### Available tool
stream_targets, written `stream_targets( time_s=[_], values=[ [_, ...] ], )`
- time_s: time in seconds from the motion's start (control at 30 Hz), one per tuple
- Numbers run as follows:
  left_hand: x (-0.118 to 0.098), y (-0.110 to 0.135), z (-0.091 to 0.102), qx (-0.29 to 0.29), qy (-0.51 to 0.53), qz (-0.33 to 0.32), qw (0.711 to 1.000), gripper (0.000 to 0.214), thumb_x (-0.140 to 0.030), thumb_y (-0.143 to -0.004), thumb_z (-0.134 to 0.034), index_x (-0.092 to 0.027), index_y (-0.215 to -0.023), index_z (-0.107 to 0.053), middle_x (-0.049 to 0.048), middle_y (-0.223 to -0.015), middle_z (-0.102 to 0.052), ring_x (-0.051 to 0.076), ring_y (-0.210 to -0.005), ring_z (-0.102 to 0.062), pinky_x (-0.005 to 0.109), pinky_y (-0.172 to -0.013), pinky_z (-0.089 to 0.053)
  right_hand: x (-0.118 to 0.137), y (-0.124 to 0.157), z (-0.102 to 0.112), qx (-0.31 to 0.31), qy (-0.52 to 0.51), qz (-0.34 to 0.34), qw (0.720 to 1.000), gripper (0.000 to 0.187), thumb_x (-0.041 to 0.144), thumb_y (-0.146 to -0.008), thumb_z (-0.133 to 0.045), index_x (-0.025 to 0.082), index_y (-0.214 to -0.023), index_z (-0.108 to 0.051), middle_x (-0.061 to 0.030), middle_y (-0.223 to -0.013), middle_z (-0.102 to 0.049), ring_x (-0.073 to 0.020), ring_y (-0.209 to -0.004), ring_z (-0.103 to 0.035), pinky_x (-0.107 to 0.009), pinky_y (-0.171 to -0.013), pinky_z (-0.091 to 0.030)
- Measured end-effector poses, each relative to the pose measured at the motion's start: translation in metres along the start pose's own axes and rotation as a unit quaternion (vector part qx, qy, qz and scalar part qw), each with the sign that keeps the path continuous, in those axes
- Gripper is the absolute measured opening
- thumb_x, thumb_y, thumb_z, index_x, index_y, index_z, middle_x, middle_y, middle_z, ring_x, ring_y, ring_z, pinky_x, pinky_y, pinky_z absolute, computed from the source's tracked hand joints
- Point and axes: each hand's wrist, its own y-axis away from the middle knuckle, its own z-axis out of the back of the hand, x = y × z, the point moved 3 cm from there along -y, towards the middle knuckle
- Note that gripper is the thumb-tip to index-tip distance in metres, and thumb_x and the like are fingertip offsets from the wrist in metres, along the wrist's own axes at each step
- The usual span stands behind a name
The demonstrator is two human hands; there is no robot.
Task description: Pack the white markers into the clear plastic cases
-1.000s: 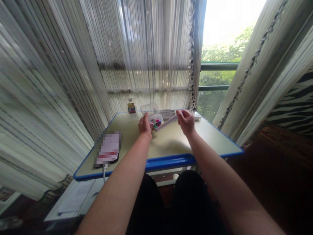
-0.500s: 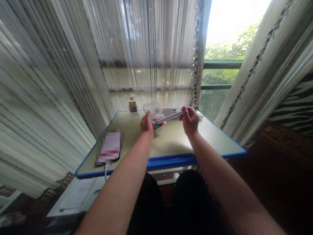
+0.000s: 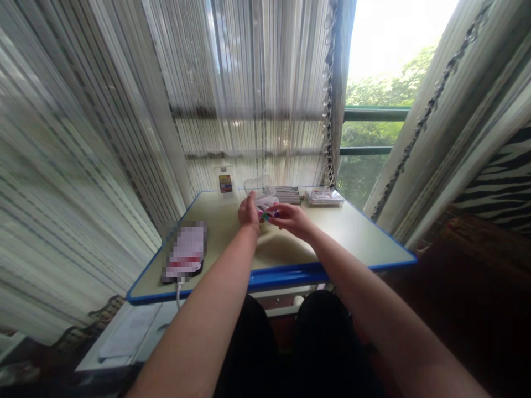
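My left hand is wrapped around the left side of a clear plastic case with its lid raised. White markers with coloured caps lie inside, their cap ends facing me. At the front of the case my right hand has its fingers closed at the cap end of a marker, and most of that marker is hidden by the hand and the case. Behind the hands, several grey-white markers lie side by side on the table.
A flat clear box rests at the table's back right. At the back left stands a clear package with a yellow label. A blurred-out device with a white cable lies near the left edge. Blue trim borders the table.
My right hand has moved left and slightly down, bringing the long white marker from above the table to the case. My left hand stays on the case. The clear box is now uncovered.
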Motion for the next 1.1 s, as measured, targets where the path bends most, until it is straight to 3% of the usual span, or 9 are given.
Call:
stream_targets(
  time_s=[0.17, 0.33, 0.43, 0.6, 0.77, 0.87, 0.97, 1.03, 1.1],
  values=[
    [0.002, -0.004, -0.001, 0.025, 0.011, -0.022, 0.999, 0.042, -0.052, -0.068, -0.063, -0.015, -0.088, -0.067, 0.0046, -0.077, -0.067, 0.014, -0.060, -0.061, 0.023, -0.051, -0.043, -0.009, 0.001, -0.011, 0.056, 0.029, -0.018, 0.998, 0.051, 0.028, -0.067, -0.072, 0.018, -0.116, -0.064, 0.0015, -0.073, -0.062, -0.0086, -0.057, -0.053, -0.024, -0.058, -0.046],
    [0.003, -0.003, -0.001, 0.036, -0.010, -0.014, 0.999, 0.047, -0.058, -0.068, -0.060, -0.016, -0.089, -0.066, 0.0029, -0.069, -0.064, 0.012, -0.049, -0.056, 0.022, -0.043, -0.036, -0.007, 0.001, -0.010, 0.078, -0.016, -0.036, 0.996, 0.046, 0.033, -0.077, -0.061, 0.018, -0.121, -0.061, 0.0019, -0.066, -0.063, -0.0089, -0.052, -0.051, -0.024, -0.053, -0.046],
    [0.001, 0.000, -0.001, 0.033, -0.013, -0.006, 0.999, 0.049, -0.060, -0.067, -0.060, -0.017, -0.089, -0.066, 0.0007, -0.062, -0.060, 0.010, -0.043, -0.049, 0.021, -0.042, -0.032, -0.005, 0.000, -0.006, 0.035, -0.028, -0.023, 0.999, 0.046, 0.033, -0.074, -0.064, 0.017, -0.117, -0.061, 0.0035, -0.062, -0.062, -0.0086, -0.050, -0.050, -0.022, -0.049, -0.044],
    [0.001, 0.000, -0.001, 0.016, -0.010, 0.007, 1.000, 0.050, -0.061, -0.066, -0.062, -0.017, -0.089, -0.066, -0.0002, -0.058, -0.057, 0.009, -0.044, -0.049, 0.021, -0.044, -0.034, -0.004, 0.000, 0.001, -0.028, -0.008, -0.011, 1.000, 0.027, 0.035, -0.072, -0.064, 0.015, -0.090, -0.067, 0.0029, -0.056, -0.058, -0.0090, -0.048, -0.049, -0.021, -0.045, -0.040],
    [0.006, -0.004, -0.002, 0.036, -0.004, 0.014, 0.999, 0.054, -0.064, -0.063, -0.062, -0.017, -0.090, -0.067, 0.0013, -0.063, -0.060, 0.011, -0.049, -0.052, 0.022, -0.047, -0.037, 0.001, 0.002, 0.006, -0.073, 0.071, 0.030, 0.994, 0.027, 0.032, -0.074, -0.059, 0.016, -0.094, -0.068, 0.0051, -0.052, -0.052, -0.0089, -0.047, -0.046, -0.022, -0.048, -0.038],
    [0.007, -0.005, -0.002, 0.034, -0.010, 0.028, 0.999, 0.057, -0.067, -0.061, -0.062, -0.018, -0.090, -0.067, 0.0019, -0.067, -0.060, 0.010, -0.048, -0.050, 0.023, -0.047, -0.038, -0.001, 0.000, 0.023, -0.184, 0.153, 0.041, 0.970, 0.026, 0.030, -0.078, -0.051, 0.017, -0.092, -0.068, 0.0039, -0.053, -0.053, -0.0109, -0.049, -0.047, -0.024, -0.054, -0.041],
    [0.006, -0.005, -0.002, 0.027, -0.011, 0.029, 0.999, 0.057, -0.068, -0.060, -0.062, -0.018, -0.088, -0.066, 0.0014, -0.066, -0.058, 0.011, -0.049, -0.049, 0.023, -0.048, -0.038, -0.012, -0.002, 0.047, -0.289, 0.268, -0.007, 0.919, 0.030, 0.024, -0.082, -0.043, 0.016, -0.098, -0.067, -0.0025, -0.069, -0.064, -0.0160, -0.063, -0.056, -0.030, -0.069, -0.047],
    [0.006, -0.006, -0.001, 0.020, -0.012, 0.029, 0.999, 0.057, -0.067, -0.060, -0.062, -0.018, -0.089, -0.066, 0.0009, -0.065, -0.057, 0.011, -0.050, -0.049, 0.023, -0.048, -0.038, -0.023, -0.005, 0.058, -0.267, 0.358, -0.052, 0.893, 0.034, 0.016, -0.080, -0.041, 0.013, -0.102, -0.067, -0.0102, -0.093, -0.069, -0.0206, -0.085, -0.061, -0.033, -0.084, -0.046],
    [0.005, -0.007, 0.000, 0.011, -0.017, 0.030, 0.999, 0.057, -0.067, -0.061, -0.062, -0.018, -0.091, -0.066, 0.0005, -0.065, -0.056, 0.011, -0.049, -0.048, 0.024, -0.047, -0.039, -0.033, -0.006, 0.063, -0.214, 0.443, -0.088, 0.866, 0.042, 0.011, -0.077, -0.042, 0.013, -0.113, -0.064, -0.0128, -0.118, -0.064, -0.0238, -0.107, -0.056, -0.035, -0.096, -0.041]
  ],
)
